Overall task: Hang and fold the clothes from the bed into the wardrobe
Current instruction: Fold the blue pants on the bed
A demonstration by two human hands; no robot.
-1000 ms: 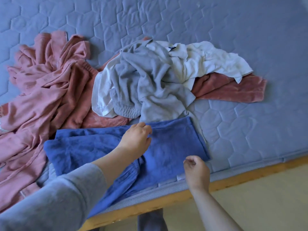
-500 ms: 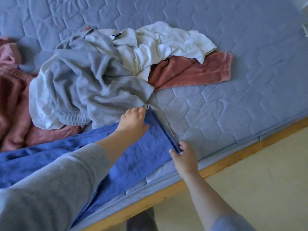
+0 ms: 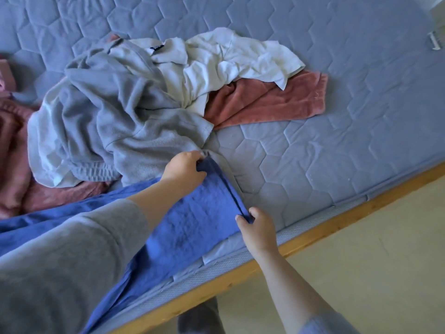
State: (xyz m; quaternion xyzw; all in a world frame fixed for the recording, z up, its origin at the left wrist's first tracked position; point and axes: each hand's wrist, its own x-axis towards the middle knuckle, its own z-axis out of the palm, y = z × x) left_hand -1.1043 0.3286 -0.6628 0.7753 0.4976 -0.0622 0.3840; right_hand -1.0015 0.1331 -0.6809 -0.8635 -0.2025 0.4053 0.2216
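Down low, close to the camera, a grey sleeve (image 3: 60,261) covers the left arm. A tan floor (image 3: 373,261) lies beside the wooden bed frame (image 3: 313,227).

Just past the frame, the right hand (image 3: 257,233) pinches the near corner of the blue towel (image 3: 192,227) between thumb and curled fingers. The blue towel lies flat along the near edge of the mattress (image 3: 337,141), and part of it hangs over the side on the left.

A bit farther on, the left hand (image 3: 183,168) grips the far corner of the same short end, with its fingers curled around the cloth. Both corners are lifted a little off the bed.

Right behind the left hand sits a crumpled grey sweater (image 3: 125,126), touching the blue towel. A white shirt (image 3: 236,56) lies bunched up on the far side of it. A pink towel (image 3: 269,102) pokes out from under the white shirt, to the right. At the far left is more pink cloth (image 3: 12,145), maybe a robe, but most of it is cut off.
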